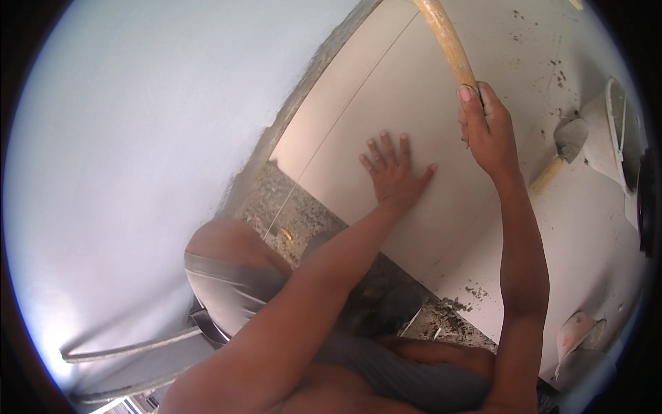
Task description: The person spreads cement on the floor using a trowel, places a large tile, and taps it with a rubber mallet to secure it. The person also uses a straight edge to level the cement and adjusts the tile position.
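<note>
At the frame's top, a stiff-looking wooden stick (448, 41) is held by the right hand (491, 134) at its low end, a good grip. Mid-frame, the tile (448, 214) is touched by the left hand (396, 179), fingers wide.

Pale blue-white wall (158, 138) filled the left side, smooth-looking, with a rough grey strip (303, 90) along its base. Pale floor tiling (586, 221) covered the upper middle and right, dark crumbs (560, 76) scattered over parts of it. Coarse grey-brown ground (314, 205) showed toward the lower middle, along the tiling's edge. Light: bright glare (56, 360) lower left; soft shadows on wall and floor.
</note>
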The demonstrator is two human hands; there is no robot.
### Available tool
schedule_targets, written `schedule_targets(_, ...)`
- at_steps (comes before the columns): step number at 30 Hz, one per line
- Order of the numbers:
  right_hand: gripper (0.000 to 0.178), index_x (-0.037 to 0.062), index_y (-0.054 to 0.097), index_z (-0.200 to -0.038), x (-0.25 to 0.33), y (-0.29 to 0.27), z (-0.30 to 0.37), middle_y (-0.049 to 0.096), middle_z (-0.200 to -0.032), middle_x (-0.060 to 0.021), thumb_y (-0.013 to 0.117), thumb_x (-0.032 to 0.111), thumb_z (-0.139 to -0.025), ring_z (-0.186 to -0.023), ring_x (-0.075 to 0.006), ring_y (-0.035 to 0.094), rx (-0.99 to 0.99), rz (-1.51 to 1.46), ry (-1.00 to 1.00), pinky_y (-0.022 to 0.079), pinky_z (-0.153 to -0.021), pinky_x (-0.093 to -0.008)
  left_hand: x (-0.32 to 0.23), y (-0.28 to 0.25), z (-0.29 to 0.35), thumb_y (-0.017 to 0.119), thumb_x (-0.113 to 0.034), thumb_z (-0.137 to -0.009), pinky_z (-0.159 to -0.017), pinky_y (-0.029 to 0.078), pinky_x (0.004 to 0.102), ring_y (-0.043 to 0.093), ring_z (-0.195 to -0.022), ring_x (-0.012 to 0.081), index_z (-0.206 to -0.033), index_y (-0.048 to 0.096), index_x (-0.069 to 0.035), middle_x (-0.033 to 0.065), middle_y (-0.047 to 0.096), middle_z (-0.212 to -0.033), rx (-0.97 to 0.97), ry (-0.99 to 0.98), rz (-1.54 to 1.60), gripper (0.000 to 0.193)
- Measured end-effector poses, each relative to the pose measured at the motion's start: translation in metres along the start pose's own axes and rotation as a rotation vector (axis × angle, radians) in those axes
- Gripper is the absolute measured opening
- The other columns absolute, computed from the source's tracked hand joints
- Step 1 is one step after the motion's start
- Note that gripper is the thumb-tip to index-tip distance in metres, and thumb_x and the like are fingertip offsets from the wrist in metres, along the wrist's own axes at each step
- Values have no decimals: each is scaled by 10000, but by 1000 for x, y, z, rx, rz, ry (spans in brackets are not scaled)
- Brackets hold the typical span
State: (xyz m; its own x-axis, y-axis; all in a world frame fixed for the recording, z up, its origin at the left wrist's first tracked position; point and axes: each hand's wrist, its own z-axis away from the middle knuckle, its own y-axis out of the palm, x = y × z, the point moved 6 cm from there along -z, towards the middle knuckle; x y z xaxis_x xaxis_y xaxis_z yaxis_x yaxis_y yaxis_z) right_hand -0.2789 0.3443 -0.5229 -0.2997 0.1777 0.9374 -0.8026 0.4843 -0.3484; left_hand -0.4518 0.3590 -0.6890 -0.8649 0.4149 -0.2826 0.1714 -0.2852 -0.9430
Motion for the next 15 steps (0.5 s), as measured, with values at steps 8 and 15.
schedule_targets(8, 399, -17, 523, -881, -78, 81, 29, 562, -585, -157, 520, 357, -1019, -489, -272, 551, 201, 309, -214, 433, -490, -398, 11, 1, 3, 553, -637, -877, -1191, -3, 585, -20, -1500, 437, -1540, 198, -12, 235, 75, -1621, -51, 74, 56, 978)
schedule_targets(15, 471, -16, 509, -819, -18, 95, 51, 549, -565, -194, 516, 415, -1008, -510, -364, 573, 289, 206, -219, 446, -509, -438, 85, -9, 77, 574, -656, -866, -1204, 52, 546, 35, -1491, 461, -1490, 145, 136, 339, 93, -1576, 7, -47, -11, 1096)
